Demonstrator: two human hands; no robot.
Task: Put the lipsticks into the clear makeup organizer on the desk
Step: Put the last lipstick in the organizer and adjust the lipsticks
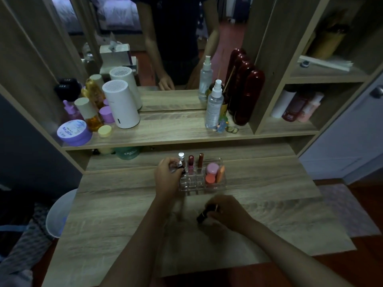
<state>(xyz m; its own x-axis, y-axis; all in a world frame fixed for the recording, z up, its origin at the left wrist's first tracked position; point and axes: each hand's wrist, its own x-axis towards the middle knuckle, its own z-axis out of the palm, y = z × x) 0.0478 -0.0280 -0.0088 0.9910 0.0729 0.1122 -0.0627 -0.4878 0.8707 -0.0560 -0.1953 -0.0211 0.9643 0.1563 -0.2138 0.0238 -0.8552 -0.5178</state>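
Purple tub (74, 132) lid: upside-down print, seemingly "MOIST H2O", partly unclear.
Green jar (128, 155) under shelf: "Cha…", the rest hidden.
Other labels: too blurred to read.

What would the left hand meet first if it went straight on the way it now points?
The left hand, holding a dark lipstick, points forward and right at the clear organizer. It would probably meet the organizer's left rear slots first, beside the silver-capped tube; depth is uncertain.

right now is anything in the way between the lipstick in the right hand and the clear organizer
Nothing visible blocks it. The right hand holds a dark lipstick just in front of the clear organizer, with only bare desk between. The front slots look empty. The left hand is at the organizer's left end with another lipstick.
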